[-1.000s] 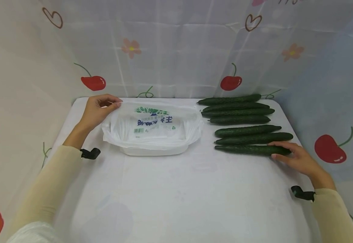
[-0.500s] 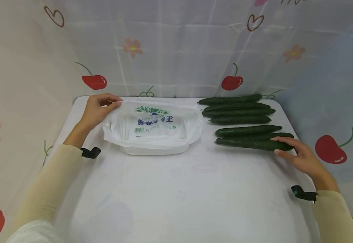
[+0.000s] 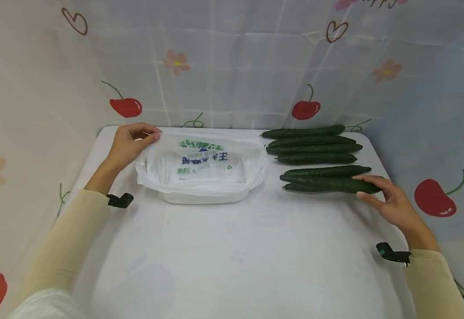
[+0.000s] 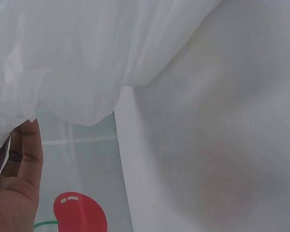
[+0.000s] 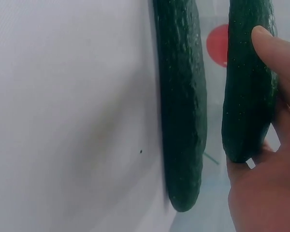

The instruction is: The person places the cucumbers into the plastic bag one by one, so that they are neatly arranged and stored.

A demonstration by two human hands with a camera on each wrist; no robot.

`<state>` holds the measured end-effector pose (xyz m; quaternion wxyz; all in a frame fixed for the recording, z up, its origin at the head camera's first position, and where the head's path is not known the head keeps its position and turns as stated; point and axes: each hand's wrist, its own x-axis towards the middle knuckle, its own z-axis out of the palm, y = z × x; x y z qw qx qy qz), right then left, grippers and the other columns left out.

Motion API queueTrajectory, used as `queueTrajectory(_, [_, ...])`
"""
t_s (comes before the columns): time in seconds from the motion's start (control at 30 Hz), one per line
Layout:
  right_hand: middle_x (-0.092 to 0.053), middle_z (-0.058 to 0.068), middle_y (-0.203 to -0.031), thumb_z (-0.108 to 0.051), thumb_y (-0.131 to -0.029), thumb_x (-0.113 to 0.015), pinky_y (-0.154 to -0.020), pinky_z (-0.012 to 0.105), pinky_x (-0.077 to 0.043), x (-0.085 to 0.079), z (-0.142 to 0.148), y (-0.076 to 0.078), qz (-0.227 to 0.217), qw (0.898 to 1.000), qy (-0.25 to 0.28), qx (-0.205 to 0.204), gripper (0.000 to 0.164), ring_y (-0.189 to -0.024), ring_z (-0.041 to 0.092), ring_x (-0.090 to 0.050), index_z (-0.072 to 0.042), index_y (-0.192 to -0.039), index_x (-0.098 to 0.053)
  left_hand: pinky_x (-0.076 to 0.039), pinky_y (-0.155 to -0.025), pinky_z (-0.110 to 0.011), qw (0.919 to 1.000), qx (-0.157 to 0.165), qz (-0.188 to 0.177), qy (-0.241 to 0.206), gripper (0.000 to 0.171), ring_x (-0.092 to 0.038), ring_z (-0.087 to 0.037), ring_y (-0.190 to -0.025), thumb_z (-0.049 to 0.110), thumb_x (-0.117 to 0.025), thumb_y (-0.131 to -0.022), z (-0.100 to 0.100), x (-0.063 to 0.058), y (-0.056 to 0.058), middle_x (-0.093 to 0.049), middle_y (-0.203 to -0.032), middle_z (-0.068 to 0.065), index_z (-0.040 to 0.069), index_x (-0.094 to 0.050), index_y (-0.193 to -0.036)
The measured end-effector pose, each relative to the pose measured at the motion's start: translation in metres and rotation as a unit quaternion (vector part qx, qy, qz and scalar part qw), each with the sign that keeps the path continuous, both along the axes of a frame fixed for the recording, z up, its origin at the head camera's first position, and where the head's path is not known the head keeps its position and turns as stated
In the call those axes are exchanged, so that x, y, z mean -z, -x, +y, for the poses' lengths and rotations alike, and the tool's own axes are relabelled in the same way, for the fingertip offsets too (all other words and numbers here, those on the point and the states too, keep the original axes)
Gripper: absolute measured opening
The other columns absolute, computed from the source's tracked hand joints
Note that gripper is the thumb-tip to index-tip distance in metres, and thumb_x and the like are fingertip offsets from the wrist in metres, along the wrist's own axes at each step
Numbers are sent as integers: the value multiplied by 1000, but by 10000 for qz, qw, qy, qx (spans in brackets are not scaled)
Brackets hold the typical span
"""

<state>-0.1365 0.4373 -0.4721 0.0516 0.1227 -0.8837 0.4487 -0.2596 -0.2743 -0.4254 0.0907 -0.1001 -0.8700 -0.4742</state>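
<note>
My left hand (image 3: 128,144) pinches the far left edge of a white plastic bag (image 3: 251,170) with green and blue print. The bag is spread over a white container (image 3: 204,198), of which only the near lower wall shows. In the left wrist view, the fingers (image 4: 30,154) grip the thin bag edge. On the right, my right hand (image 3: 395,206) holds a dark green cucumber (image 5: 246,82) by its right end, thumb on one side. This cucumber is raised off the table and partly covers another cucumber (image 5: 181,106) lying beneath it in the head view.
Several more cucumbers lie side by side toward the back right, among them a cucumber (image 3: 317,158) near the bag and a cucumber (image 3: 335,171) just behind the held one. A printed curtain (image 3: 232,71) rises behind the white table (image 3: 232,257).
The right hand has lifted the cucumber from the table and moved it slightly up and to the left, over its neighbour. The left hand keeps its hold on the bag edge.
</note>
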Motion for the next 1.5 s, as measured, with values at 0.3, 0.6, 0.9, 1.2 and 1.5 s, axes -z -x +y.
queueTrajectory(0.3, [-64,-21,-138,16,-91,-74,-113,4,-32,-9,-19,6,593,9981,112,-94,51,-138,2,-46,3,-139,-66,-56,-74,-12,10000,9,-24,-15,27,-65,-10,-97,30,-76,-102,1,0,0,-72,-105,25,12,-80,-122])
queueTrajectory(0.6, [-63,-26,-135,10,-92,-77,-108,4,-33,-17,-39,9,647,9978,-82,111,49,-133,-2,-46,-3,-139,-69,-55,-74,-12,10000,37,-46,-14,27,-65,-9,-96,29,-76,-102,2,1,1,-73,-106,23,13,-80,-123])
queueTrajectory(0.9, [-63,-24,-140,14,-89,-76,-107,13,-30,-22,-63,19,991,9946,-76,-301,53,-128,1,-46,-3,-139,-70,-54,-76,-11,10000,-22,-55,-27,26,-65,-9,-97,28,-76,-102,2,2,1,-73,-106,23,12,-80,-122])
queueTrajectory(1.2, [-59,-24,-142,1,-97,-75,-128,35,-20,-31,-87,27,547,9982,-162,-204,46,-136,-4,-44,-10,-141,-69,-53,-76,-12,9998,108,-49,-180,26,-65,-9,-96,26,-76,-102,3,2,4,-74,-106,22,9,-79,-122])
queueTrajectory(1.5, [-62,-8,-147,-9,-100,-75,-111,59,-33,-32,-116,41,388,9988,-250,-146,43,-128,-3,-39,-17,-143,-69,-53,-75,-13,10000,-10,-91,-35,26,-65,-8,-96,29,-76,-102,0,5,2,-73,-106,22,12,-80,-121])
